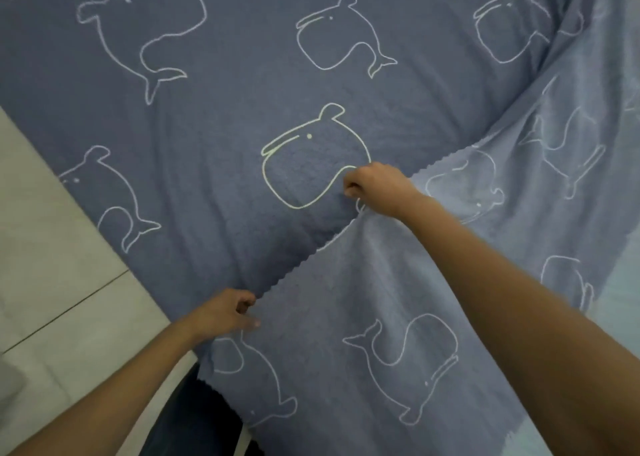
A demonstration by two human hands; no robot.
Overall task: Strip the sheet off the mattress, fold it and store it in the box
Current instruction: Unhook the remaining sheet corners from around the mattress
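On my feed I look down on a blue sheet (pixel 214 116) printed with white whale outlines (pixel 313 158), spread across most of the view and lying fairly flat, with soft creases running toward the middle. Whatever is beneath it is covered, so I cannot tell what it rests on. A flap (pixel 363 282) of the same sheet is folded over onto the spread part from the lower right. Its upper face looks paler and the whales on it are fainter. The flap ends in a zigzag edge (pixel 294 272) that runs diagonally from lower left up to the right, between the two hands and on past the right one.

The left hand (pixel 225 312) sits at the lower end of that edge, fingers curled, pinching the flap at its corner, and one fingertip lies straighter along the cloth below. The right hand (pixel 377 187) is farther up the same edge, near the middle of the picture. Its knuckles are up and its fingers bunched tight, pinching the fabric just beside the brightest whale. The cloth rises into a small peak under that grip. Both forearms are bare and reach in from the bottom.

At the left I see a pale tiled floor (pixel 52 241) beside the sheet, with a grout line (pixel 69 310) crossing it. Near the bottom, between the left forearm and the flap, there is a patch of dark fabric (pixel 187 417), and I cannot tell what it is
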